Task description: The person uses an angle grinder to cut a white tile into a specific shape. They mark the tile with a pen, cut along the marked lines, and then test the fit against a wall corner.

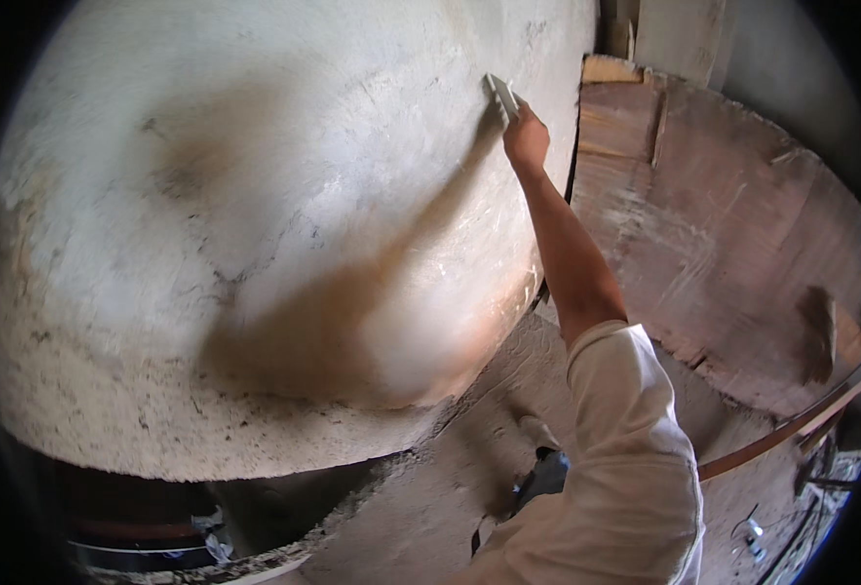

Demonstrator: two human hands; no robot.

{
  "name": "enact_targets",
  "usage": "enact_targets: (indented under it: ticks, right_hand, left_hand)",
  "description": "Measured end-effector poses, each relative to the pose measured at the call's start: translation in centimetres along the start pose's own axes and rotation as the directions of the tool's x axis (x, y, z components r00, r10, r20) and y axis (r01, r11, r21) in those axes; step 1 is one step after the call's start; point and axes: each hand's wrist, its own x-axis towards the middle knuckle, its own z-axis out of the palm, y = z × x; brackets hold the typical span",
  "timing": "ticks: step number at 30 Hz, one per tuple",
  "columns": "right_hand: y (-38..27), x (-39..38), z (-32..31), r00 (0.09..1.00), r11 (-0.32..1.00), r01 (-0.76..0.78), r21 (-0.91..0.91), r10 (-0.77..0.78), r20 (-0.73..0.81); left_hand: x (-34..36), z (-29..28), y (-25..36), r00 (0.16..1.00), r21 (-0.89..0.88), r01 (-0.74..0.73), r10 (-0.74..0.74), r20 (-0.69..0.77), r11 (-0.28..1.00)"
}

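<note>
My right hand point(526, 136) is closed on a pale, flat plastering trowel point(503, 97), raised against a large off-white plastered wall point(304, 166) near its right edge. My arm, in a light short sleeve, reaches up from the lower right and casts a long shadow across the plaster. The wall is streaked and mottled, with a rougher, speckled band along its bottom. My left hand is not in view.
A large weathered reddish-brown wooden board point(703, 234) stands right of the wall. A long timber point(771, 434) lies below it. The dusty floor point(489, 458) shows underneath, with small items point(754, 531) at lower right. A dark opening point(133, 502) is under the wall's lower-left edge.
</note>
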Motion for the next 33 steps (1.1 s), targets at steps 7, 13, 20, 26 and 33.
enact_targets:
  ticks: [7,13,20,26,33]
  right_hand:
    - [-3.9,-23.6,5.1,0.996,0.980,-0.082,0.180,0.084,-0.006]
    - [-9.5,-53.7,-4.1,0.661,0.904,0.034,0.426,-0.341,0.669]
    - [-1.1,-17.6,-0.3,0.958,0.959,0.252,0.130,-0.227,-0.176]
    - [-1.2,-32.9,5.3,0.962,0.964,0.083,0.252,-0.143,0.232]
    - [-7.3,-47.2,-12.3,0.117,0.842,-0.431,0.324,-0.304,0.946]
  left_hand:
    - [0.2,-5.2,-0.3,0.993,0.135,0.099,-0.106,0.043,0.986]
    - [5.0,-12.4,8.8,0.976,0.594,-0.204,0.207,0.064,0.778]
    - [-3.5,-9.5,18.3,0.887,0.001,-0.322,0.302,-0.348,0.947]
    - [-5.2,-2.6,20.5,0.931,0.063,-0.314,0.321,-0.174,0.947]
    - [0.5,-2.3,31.1,0.618,0.159,-0.714,0.721,-0.312,0.681]
